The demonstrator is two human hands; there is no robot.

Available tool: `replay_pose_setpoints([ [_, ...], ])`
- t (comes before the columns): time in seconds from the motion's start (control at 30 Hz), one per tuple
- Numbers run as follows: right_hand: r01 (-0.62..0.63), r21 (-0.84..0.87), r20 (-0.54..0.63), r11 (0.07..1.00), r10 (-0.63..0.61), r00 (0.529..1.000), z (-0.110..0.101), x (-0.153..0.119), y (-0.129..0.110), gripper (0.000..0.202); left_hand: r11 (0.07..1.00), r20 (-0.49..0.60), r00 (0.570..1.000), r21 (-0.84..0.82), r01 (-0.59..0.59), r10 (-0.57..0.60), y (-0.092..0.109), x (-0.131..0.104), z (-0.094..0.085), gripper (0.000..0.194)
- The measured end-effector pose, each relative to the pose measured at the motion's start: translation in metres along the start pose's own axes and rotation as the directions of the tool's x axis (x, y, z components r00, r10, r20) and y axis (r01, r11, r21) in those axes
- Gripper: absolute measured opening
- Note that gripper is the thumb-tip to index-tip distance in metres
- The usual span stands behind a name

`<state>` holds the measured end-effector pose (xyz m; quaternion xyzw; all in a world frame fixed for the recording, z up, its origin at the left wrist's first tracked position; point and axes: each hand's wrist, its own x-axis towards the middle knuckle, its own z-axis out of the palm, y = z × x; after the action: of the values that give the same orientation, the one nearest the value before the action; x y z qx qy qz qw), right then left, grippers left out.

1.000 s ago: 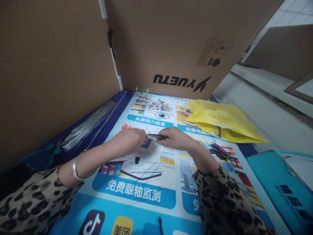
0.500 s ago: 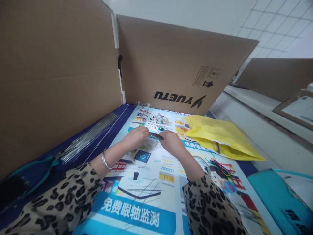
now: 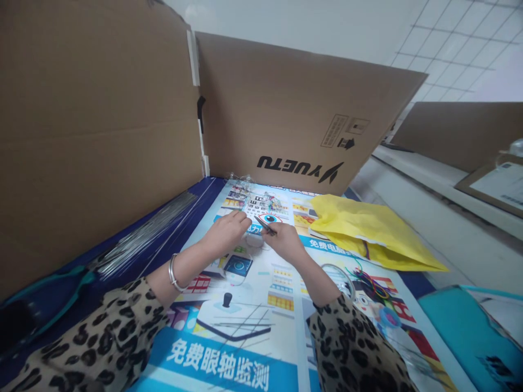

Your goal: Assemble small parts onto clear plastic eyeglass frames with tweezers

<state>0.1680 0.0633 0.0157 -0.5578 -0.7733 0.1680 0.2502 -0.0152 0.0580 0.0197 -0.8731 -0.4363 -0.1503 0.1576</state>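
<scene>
**Small dark tool in the right hand, tip just beside the left**

Both hands are up over the poster [image 3: 281, 321], toward its far edge. The right hand [image 3: 285, 241] is closed round one slim tool [image 3: 266, 226], the only one of its kind here. The left hand [image 3: 229, 228] has its fingers folded in, back to us; whether they pinch something, I can't tell.

Here's the relation that matters: the tool sits between the hands, its long axis slanting out of the right fist, leftward and toward the far edge. Its tip stops just beside the left fingertips; touching or not, too fine to call. The right hand is nearer, naturally, having the grip. One bracelet [image 3: 172, 272] rings the left wrist.

Outward now! Thin dark rods [image 3: 245, 325] cross near the middle, several, too fine to count. Toward the right edge: one ring [image 3: 350, 288], one knot of coloured strings [image 3: 370, 283], one small disc [image 3: 389, 317]. One yellow bag [image 3: 384, 228] covers the far right corner; one teal case [image 3: 469, 326] lies outside the right edge. Off the left edge: one bundle of wires [image 3: 151, 234], and one pair of teal handles [image 3: 77, 288].
</scene>
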Motion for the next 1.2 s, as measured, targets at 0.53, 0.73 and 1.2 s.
replay_pose_setpoints([
  [0.53, -0.009, 0.844, -0.091, 0.537, 0.159, 0.983, -0.028, -0.019, -0.047, 0.020, 0.447, -0.034, 0.846, -0.860, 0.247, -0.532, 0.016, 0.004, -0.059, 0.011],
  [0.73, 0.005, 0.915, -0.106, 0.404, 0.230, 0.967, -0.020, -0.018, -0.050, 0.018, -0.007, 0.155, 0.781, -0.982, 0.190, -0.605, 0.024, 0.009, -0.051, 0.012],
  [1.2, -0.069, 0.979, 0.022, 0.193, 0.236, 0.972, 0.005, -0.015, -0.042, 0.018, -0.250, 0.226, 0.768, -0.964, 0.090, -0.599, 0.031, 0.008, -0.024, 0.012],
])
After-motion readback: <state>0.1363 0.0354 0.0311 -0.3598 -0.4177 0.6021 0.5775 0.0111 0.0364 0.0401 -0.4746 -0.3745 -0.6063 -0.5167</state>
